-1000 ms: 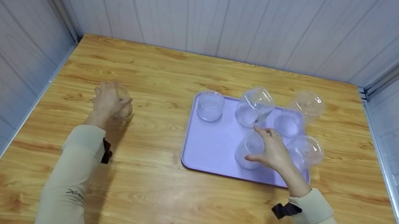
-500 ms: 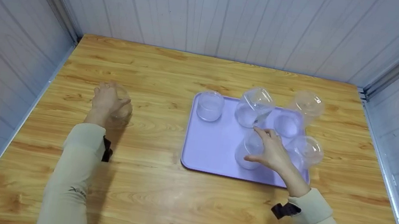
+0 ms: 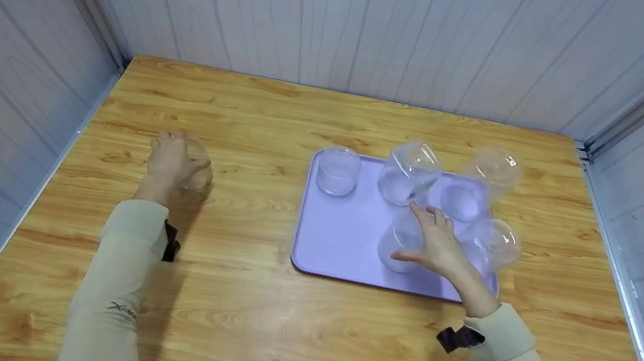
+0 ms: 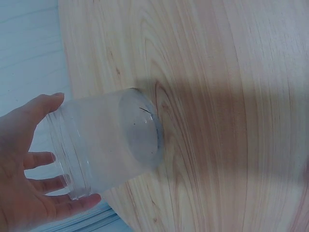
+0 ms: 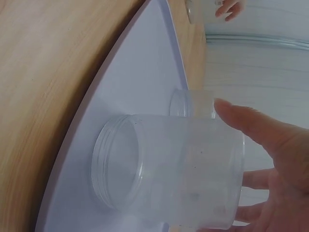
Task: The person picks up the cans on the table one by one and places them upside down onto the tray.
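Note:
At the left of the table, my left hand (image 3: 168, 159) holds a clear plastic jar (image 3: 198, 174) by its rim. In the left wrist view that jar (image 4: 111, 140) stands upright, its ridged rim between thumb and fingers and its base at the wood. Over a lilac tray (image 3: 329, 240), my right hand (image 3: 443, 246) spans another clear jar (image 3: 395, 253) with thumb and curled fingers. The right wrist view has this jar (image 5: 178, 164) upside down, its threaded mouth towards the tray and its closed end in the hand.
A short clear jar (image 3: 338, 171) stands at the tray's back left corner. Taller clear jars are close to the right hand: one at the back middle (image 3: 410, 172), one at the back right (image 3: 491, 172), one at the right edge (image 3: 494, 243). Pale panel walls (image 3: 347, 23) enclose the table.

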`<state>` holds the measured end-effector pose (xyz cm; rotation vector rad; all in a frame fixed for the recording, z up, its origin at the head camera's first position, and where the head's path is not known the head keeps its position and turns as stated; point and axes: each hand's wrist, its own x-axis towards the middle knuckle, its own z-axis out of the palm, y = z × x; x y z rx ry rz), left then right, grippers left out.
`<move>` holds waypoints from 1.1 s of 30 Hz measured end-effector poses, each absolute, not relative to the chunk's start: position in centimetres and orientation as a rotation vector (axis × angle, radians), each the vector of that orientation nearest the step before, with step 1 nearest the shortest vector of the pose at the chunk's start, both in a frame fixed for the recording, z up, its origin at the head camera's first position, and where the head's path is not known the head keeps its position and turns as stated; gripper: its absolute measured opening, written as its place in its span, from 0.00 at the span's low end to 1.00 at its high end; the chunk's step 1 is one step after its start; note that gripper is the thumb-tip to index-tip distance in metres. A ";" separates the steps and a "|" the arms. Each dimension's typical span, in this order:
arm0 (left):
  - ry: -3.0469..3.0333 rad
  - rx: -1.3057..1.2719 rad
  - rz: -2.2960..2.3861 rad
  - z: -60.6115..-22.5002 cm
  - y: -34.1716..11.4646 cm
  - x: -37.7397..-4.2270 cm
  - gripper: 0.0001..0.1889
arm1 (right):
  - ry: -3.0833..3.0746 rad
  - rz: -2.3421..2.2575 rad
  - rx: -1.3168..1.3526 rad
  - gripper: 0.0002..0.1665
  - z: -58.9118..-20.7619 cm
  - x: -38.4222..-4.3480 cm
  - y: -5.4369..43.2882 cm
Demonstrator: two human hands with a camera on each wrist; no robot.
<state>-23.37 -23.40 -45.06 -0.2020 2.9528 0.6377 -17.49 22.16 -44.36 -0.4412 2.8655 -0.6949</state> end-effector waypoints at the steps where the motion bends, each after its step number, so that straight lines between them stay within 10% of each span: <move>1: 2.959 -0.199 0.636 -45.0 -23.4 -23.4 0.40 | 2.861 -0.694 -0.440 0.60 -44.2 -17.5 22.2; 33: 3.050 -0.226 1.040 -44.4 -21.8 -21.8 0.42 | 2.935 -1.512 -0.480 0.41 -42.0 -16.4 19.7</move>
